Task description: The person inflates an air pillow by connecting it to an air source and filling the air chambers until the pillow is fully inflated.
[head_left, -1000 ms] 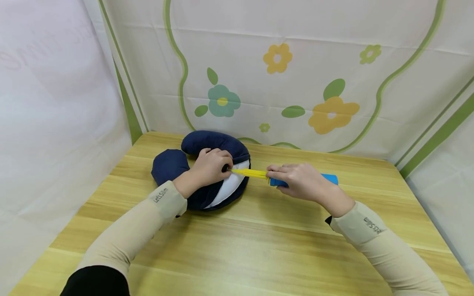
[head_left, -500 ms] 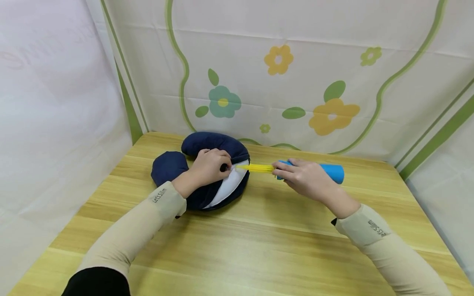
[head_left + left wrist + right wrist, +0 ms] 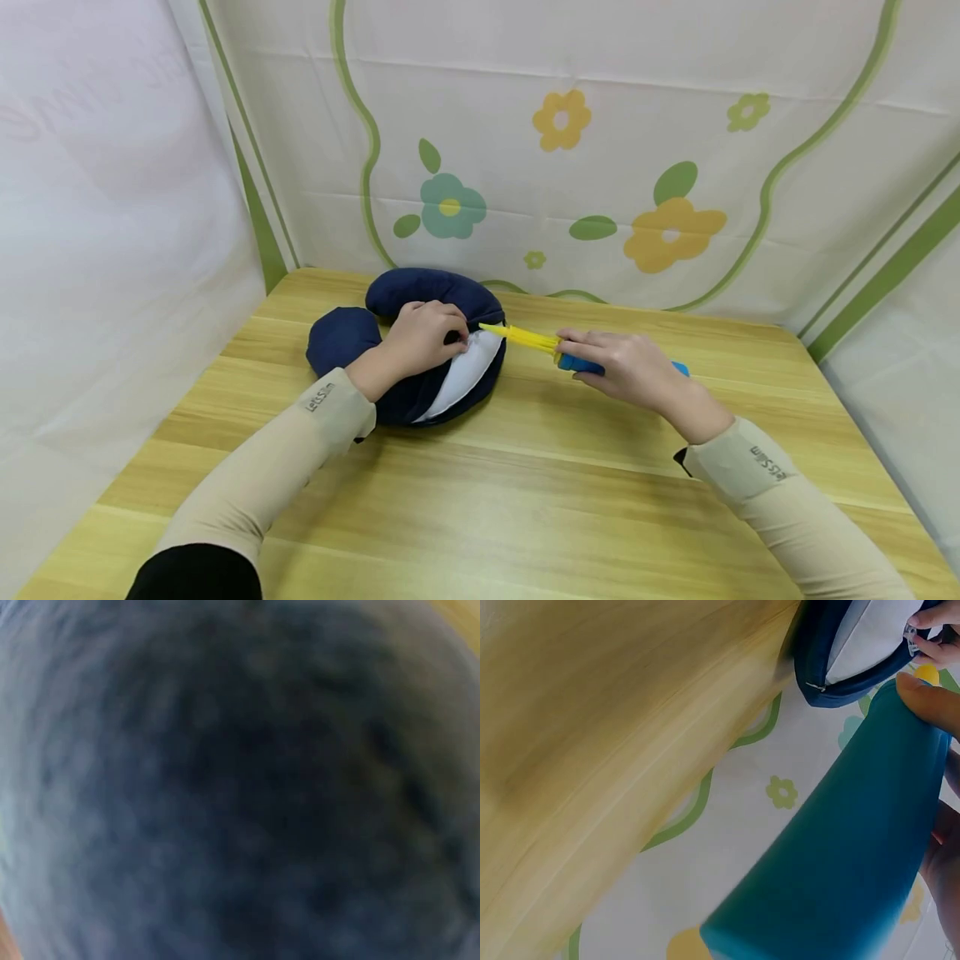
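Observation:
A navy U-shaped neck pillow (image 3: 345, 337) lies toward the back left of the table, its cover unzipped over a white inner bladder (image 3: 468, 371). My left hand (image 3: 423, 337) rests over it and pinches a small clear valve (image 3: 910, 633), visible in the right wrist view. My right hand (image 3: 626, 362) grips the blue barrel (image 3: 832, 840) of a hand air pump. Its yellow nozzle (image 3: 525, 337) points left and slightly up, the tip just right of the left fingers. Dark, blurred pillow fabric (image 3: 225, 787) fills the left wrist view.
The wood-grain table (image 3: 480, 517) extends in front of both forearms and to the right. Behind it hangs a white cloth (image 3: 487, 125) printed with flowers, and another white sheet (image 3: 112, 292) hangs along the left side.
The pump's nozzle tip has come away from the left fingers, shifting right and tilting upward. My right hand has moved slightly right; the left hand and pillow stay in place.

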The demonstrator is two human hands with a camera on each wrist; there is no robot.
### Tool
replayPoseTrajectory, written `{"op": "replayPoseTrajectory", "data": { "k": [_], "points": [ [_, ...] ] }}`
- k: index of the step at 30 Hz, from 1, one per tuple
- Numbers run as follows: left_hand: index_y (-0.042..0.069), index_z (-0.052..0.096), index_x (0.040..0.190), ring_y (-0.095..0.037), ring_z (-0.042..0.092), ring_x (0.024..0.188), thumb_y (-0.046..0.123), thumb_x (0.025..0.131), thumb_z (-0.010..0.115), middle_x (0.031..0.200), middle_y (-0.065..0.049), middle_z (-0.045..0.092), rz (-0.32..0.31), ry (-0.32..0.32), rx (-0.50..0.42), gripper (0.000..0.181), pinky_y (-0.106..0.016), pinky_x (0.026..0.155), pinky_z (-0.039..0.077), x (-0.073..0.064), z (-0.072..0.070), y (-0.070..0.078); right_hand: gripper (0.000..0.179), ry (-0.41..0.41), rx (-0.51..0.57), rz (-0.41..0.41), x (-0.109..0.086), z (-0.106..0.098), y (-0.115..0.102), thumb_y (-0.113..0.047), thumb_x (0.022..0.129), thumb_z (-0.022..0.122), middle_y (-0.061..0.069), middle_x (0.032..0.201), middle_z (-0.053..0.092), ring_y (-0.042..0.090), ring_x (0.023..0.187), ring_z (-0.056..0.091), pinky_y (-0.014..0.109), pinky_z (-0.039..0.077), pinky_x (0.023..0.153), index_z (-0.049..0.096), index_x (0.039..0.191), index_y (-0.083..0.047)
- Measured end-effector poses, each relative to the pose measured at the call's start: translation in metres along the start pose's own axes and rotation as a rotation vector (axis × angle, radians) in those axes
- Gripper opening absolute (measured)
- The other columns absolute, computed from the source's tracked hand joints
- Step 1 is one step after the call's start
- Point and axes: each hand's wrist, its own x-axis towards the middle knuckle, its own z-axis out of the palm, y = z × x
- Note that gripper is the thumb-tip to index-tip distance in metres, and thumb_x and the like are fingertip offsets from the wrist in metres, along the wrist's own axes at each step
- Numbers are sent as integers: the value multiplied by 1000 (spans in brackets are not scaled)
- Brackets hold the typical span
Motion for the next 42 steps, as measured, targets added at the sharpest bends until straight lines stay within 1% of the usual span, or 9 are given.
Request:
{"op": "replayPoseTrajectory", "data": {
  "k": [7,14,19,23,27,30,35,39,42],
  "points": [
    [20,81,101,-21,65,104,26,93,79,116,2,72,-3,-5,-26,11,-51,91,49,-2,-1,-2,62,-17,64,30,-1,-3,0,-12,69,95,14,131,68,31,93,75,41,60,64,72,126,-3],
    [18,80,101,-23,66,104,24,92,79,115,0,72,7,18,-40,11,-51,91,50,-3,-2,-3,66,-54,113,139,-5,-11,0,-11,72,93,15,134,66,33,97,74,44,60,72,68,133,-2],
    [17,80,102,-24,66,104,23,91,81,116,-1,72,11,49,-56,12,-51,89,51,-5,-3,-2,66,-62,115,217,-11,-19,4,-14,76,91,15,135,65,35,101,72,47,59,76,66,137,-4],
    [16,81,102,-25,67,105,22,91,80,119,-3,71,10,59,-65,12,-51,88,52,-5,-3,-2,67,-70,109,277,-19,-27,8,-13,77,91,16,136,64,38,105,70,50,59,78,65,138,-5],
    [16,81,103,-25,67,106,22,92,80,121,-3,70,-1,45,-74,13,-51,88,52,-4,-1,-2,67,-65,85,326,-28,-34,13,-13,78,90,17,137,63,39,104,70,51,59,77,64,139,-5],
    [16,80,104,-24,68,105,23,93,79,121,-3,70,-2,37,-79,13,-50,88,52,-4,-1,-2,68,-55,70,360,-35,-39,16,-12,77,90,18,137,63,40,106,69,52,58,78,64,139,-6],
    [15,80,102,-24,69,101,22,92,80,117,-3,71,17,52,-83,12,-47,84,54,-5,0,-1,67,-51,66,423,-47,-47,22,-10,78,90,19,139,62,42,111,67,55,56,83,64,139,-5],
    [14,80,101,-23,70,96,21,92,80,112,-3,72,36,71,-84,11,-44,80,55,-6,2,-1,65,-73,75,511,-57,-51,28,-13,81,88,21,140,60,44,113,65,57,55,85,63,141,-5],
    [14,80,100,-22,70,95,21,91,80,112,-2,72,39,73,-88,11,-43,80,55,-7,3,-1,63,-96,81,587,-65,-53,31,-16,85,86,22,141,58,46,113,64,60,54,86,61,142,-5]
  ]
}}
